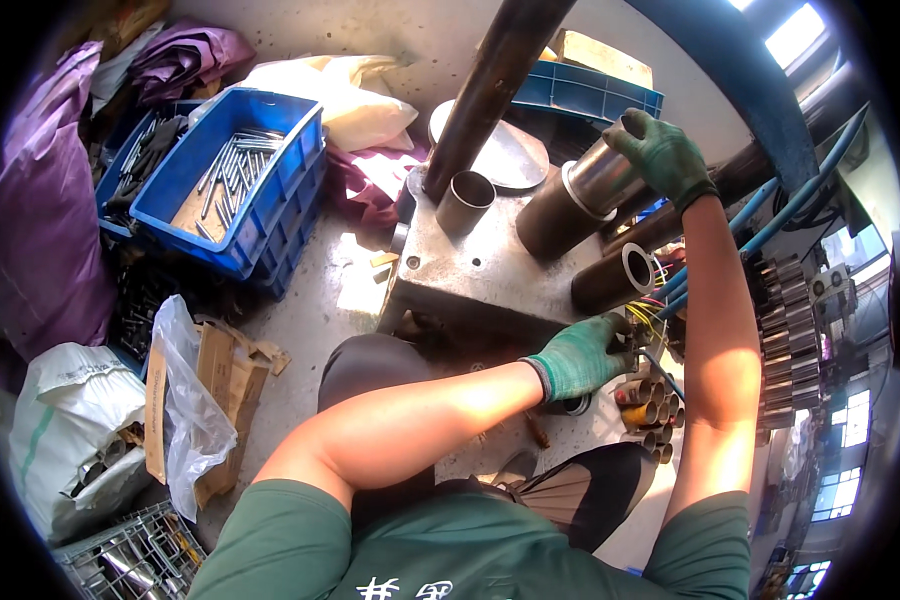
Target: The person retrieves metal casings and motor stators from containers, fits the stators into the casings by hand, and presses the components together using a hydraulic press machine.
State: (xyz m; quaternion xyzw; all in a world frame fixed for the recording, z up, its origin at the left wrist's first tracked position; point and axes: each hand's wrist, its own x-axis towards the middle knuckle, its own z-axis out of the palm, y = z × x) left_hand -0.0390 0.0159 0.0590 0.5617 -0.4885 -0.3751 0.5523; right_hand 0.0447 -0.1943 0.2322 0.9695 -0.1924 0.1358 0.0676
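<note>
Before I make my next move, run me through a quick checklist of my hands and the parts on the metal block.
1. Right hand on the shiny cylinder: ok, fingers curled over its upper end.
2. Cylinder fully seated in the thick dark sleeve: cannot tell, its lower end is hidden.
3. Left hand away from the sleeve: ok, it is in front of the metal block, lower in view.
4. Left-hand grip: cannot tell, the small dark part at its fingers is too unclear.
5. Gloves: ok, green ones on both hands.
6. Block top free of other parts: not ok, a short open tube stands there too.
</note>
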